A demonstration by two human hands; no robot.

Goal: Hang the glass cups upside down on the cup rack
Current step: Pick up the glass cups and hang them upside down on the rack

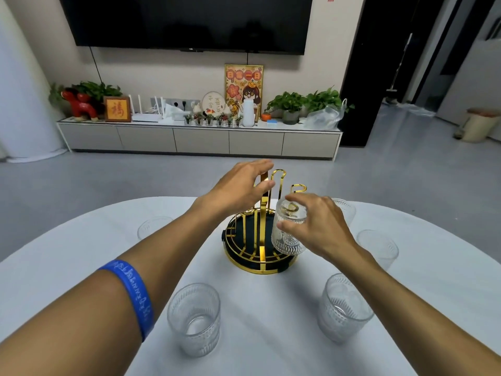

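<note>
Clear glass cups (194,318) with ribbed vertical lines and dotted bands; the held cup (288,232) is clear too, with a round floral medallion pattern, on a gold wire rack (260,234) with black base. White tablecloth (81,245), blue wristband (132,294) with pale blue script, grey floor (108,175), beige wall (162,71), black TV (187,20), pale grey cabinet (200,139). Red toy (80,104), gold-and-red framed character (117,109), yellow-orange-pink poster (243,88), green plants (306,100), white flask (248,112).
</note>
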